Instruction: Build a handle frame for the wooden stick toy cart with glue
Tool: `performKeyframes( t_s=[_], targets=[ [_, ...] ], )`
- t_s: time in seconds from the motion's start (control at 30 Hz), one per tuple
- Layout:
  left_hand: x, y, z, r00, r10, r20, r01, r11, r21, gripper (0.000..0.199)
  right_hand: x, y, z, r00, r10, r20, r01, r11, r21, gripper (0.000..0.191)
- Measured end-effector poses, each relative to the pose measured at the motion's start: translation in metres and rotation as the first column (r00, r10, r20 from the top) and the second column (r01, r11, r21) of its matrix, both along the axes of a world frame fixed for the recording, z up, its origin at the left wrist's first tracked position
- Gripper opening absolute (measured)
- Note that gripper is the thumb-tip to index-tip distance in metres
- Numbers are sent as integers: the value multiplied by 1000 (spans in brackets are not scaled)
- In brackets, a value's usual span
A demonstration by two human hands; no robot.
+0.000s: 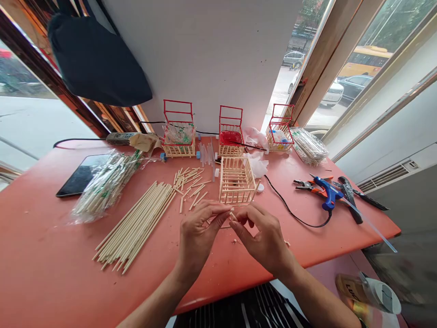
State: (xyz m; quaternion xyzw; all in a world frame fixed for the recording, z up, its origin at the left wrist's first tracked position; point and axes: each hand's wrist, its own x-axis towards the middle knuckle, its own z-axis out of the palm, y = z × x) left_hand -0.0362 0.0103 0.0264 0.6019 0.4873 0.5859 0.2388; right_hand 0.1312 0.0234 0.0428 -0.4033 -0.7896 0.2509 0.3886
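Note:
My left hand (200, 228) and my right hand (264, 232) meet near the front of the table, fingertips pinched together. Between them is a short wooden stick piece (233, 215), pale and partly hidden by my fingers. Just beyond stands a small open crate (237, 180) built of wooden sticks, apart from what I hold. To its left lie many cut stick pieces (191, 182) in a loose scatter. Farther left, a bundle of long bare sticks (136, 228) is spread at a slant. Another stick lies behind my hands, mostly covered.
Three red-framed stick baskets stand along the wall, the middle one (231, 136) holding a red dish. At right lie a blue glue gun (329, 193) with its cable, pliers (307, 186) and a black-handled tool (351, 200). Wrapped sticks (109, 187) overlap a dark tablet (77, 175) at left.

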Motion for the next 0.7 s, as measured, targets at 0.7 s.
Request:
performKeyframes(
  t_s=[0.7],
  targets=[
    [1, -2, 0, 1000, 2, 7, -2, 999, -46, 9, 5, 5, 0, 996, -74, -40, 77, 995, 63, 19]
  ],
)
